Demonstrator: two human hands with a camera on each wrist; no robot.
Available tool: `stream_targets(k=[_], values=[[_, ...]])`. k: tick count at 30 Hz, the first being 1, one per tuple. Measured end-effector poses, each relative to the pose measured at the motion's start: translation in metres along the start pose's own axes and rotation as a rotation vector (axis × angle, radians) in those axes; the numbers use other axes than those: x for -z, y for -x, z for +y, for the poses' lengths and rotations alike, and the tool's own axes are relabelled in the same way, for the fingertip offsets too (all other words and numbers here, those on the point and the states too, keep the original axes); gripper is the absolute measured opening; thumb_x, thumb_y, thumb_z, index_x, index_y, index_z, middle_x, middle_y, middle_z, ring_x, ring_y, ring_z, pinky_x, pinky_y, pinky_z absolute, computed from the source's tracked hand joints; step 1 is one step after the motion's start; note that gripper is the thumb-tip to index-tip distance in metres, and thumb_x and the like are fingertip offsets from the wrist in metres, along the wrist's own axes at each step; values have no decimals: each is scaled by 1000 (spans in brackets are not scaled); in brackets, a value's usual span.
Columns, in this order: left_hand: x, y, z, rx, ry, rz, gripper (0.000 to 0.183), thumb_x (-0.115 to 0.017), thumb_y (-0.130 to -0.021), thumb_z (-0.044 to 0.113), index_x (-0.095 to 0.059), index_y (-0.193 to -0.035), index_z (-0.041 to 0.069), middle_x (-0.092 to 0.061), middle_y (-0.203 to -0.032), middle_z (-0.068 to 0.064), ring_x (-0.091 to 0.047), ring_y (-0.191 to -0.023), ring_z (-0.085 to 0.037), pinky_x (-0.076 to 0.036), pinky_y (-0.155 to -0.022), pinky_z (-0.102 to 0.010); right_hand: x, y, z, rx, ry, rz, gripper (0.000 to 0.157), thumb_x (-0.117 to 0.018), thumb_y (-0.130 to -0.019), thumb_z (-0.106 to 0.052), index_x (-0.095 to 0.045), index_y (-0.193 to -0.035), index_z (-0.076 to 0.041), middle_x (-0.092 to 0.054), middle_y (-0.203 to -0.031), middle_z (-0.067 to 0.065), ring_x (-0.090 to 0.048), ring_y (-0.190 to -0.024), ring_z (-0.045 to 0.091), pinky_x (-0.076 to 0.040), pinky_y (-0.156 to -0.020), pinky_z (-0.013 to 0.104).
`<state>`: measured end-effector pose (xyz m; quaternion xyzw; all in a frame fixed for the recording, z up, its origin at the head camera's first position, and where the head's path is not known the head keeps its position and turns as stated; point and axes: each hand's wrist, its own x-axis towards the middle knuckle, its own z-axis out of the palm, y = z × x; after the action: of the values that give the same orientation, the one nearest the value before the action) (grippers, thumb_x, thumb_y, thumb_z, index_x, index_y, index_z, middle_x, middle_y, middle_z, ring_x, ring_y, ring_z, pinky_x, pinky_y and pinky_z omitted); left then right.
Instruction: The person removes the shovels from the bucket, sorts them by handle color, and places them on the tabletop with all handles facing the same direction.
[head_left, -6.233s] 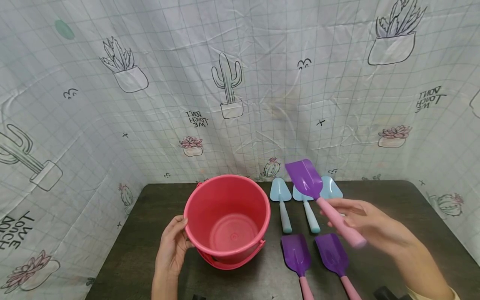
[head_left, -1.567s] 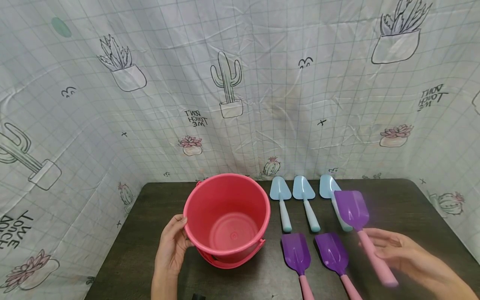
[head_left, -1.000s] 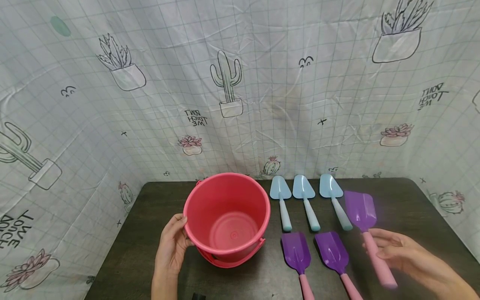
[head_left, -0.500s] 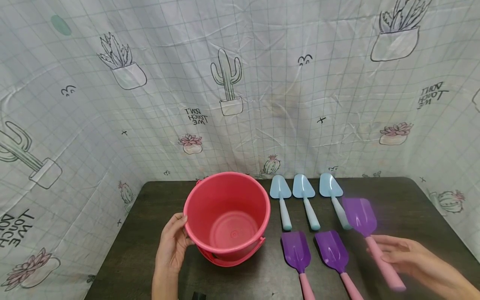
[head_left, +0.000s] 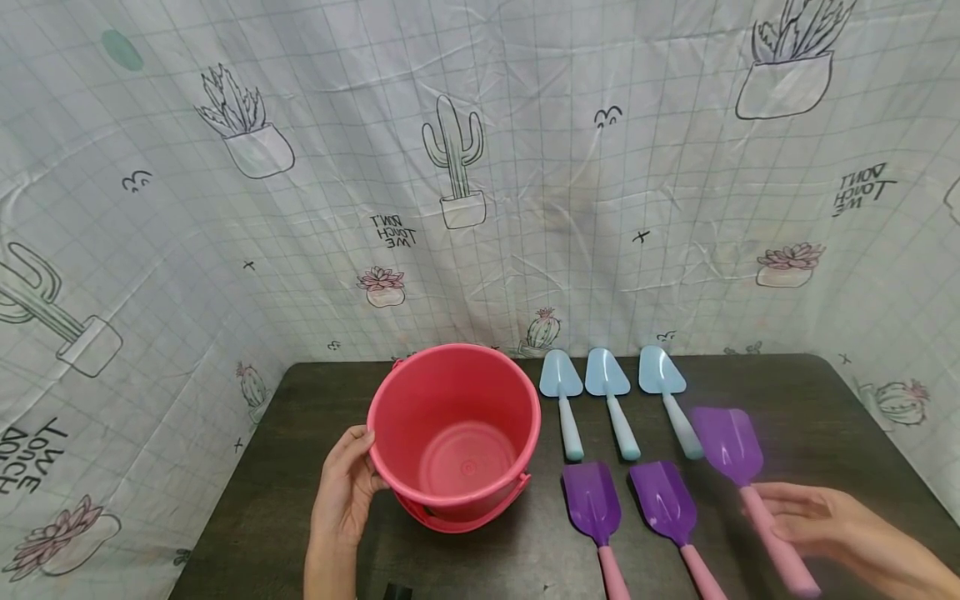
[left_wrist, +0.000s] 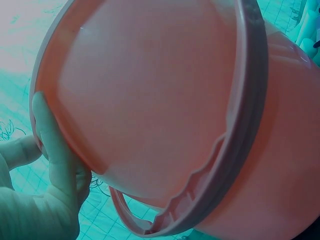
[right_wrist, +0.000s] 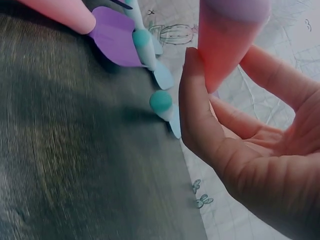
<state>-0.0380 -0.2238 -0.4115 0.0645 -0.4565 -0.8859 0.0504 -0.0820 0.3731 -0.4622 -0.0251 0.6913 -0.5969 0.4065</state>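
Note:
My left hand (head_left: 343, 483) holds the left rim of a red bucket (head_left: 465, 417), thumb and fingers on either side of the wall. In the left wrist view the bucket's lowered handle (left_wrist: 190, 195) hangs along its outside. My right hand (head_left: 821, 521) pinches the pink handle of a purple toy shovel (head_left: 726, 442) between thumb and fingers, its blade pointing away from me and above the table. The right wrist view shows that handle (right_wrist: 225, 45) close up in the fingers. Two more purple shovels, one left (head_left: 592, 504) and one right (head_left: 666, 504), lie left of the held one.
Behind them lie three light-blue trowels, left (head_left: 560, 375), middle (head_left: 607, 375) and right (head_left: 662, 372), blades toward the back. The dark wooden table (head_left: 277, 500) ends at a cactus-print curtain (head_left: 525, 167) at the back and sides.
The right hand has brought the shovel from over the trowels toward the right and nearer to me, lowering a little more in the last second. Left hand and bucket stay put.

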Motion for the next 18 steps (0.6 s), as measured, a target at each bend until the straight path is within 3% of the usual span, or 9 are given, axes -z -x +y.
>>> stream_targets(k=[8, 14, 18], values=[[-1, -1, 0, 4, -5, 12, 11, -45, -109, 5, -55, -104, 2, -65, -86, -8, -69, -66, -13, -60, -55, -25, 7, 1, 9, -9, 68, -15, 69, -52, -106, -23, -23, -148, 24, -58, -141, 25, -61, -117, 17, -53, -89, 36], [-2, -1, 1, 8, -10, 25, 12, -45, -110, 6, -55, -105, 2, -65, -87, -8, -69, -67, -12, -60, -55, -25, 11, 2, 15, -28, 141, -18, 70, -53, -105, -22, -22, -146, 25, -56, -139, 31, -60, -120, 31, -56, -90, 40], [-2, -1, 1, 8, -10, 29, 12, -45, -109, 6, -55, -105, 2, -65, -88, -8, -69, -67, -13, -60, -55, -25, 15, 3, 20, -9, 108, -50, 66, -53, -105, -17, -22, -145, 25, -59, -137, 28, -63, -116, 21, -57, -90, 36]])
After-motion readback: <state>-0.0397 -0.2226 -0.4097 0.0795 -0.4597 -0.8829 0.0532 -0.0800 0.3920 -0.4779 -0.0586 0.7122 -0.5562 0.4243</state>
